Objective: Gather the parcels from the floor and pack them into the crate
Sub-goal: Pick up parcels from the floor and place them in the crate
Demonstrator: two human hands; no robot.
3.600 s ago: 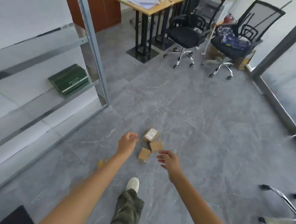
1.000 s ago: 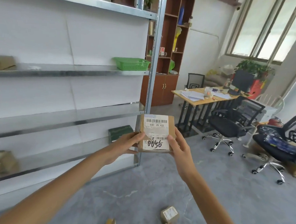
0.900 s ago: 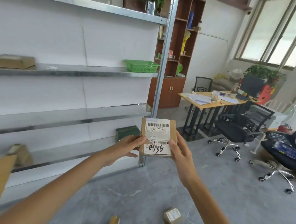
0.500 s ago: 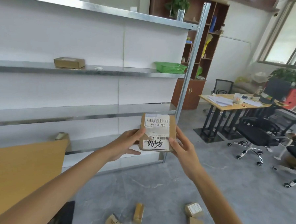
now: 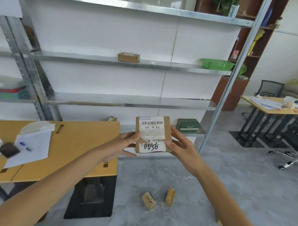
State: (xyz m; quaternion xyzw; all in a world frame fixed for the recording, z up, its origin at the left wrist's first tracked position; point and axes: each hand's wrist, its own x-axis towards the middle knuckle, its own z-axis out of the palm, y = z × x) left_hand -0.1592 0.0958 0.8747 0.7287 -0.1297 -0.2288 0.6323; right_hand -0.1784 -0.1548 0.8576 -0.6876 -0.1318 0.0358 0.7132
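A brown cardboard parcel with a white barcode label (image 5: 152, 134) is held up in the air in front of the grey metal shelving (image 5: 130, 62). The left hand (image 5: 122, 145) pinches its left edge and the right hand (image 5: 182, 145) clasps its right edge. Below, two small brown parcels (image 5: 148, 200) lie near each other on the grey floor. To their left a black crate (image 5: 92, 196) stands partly under a flat cardboard sheet (image 5: 74, 143).

2 bare forearms extend forward and converge. Left hand (image 5: 123, 144) and right hand (image 5: 181, 147) grip 1 parcel (image 5: 152, 130) from opposite sides, thumbs on its labelled front, fingers curled round its edges.
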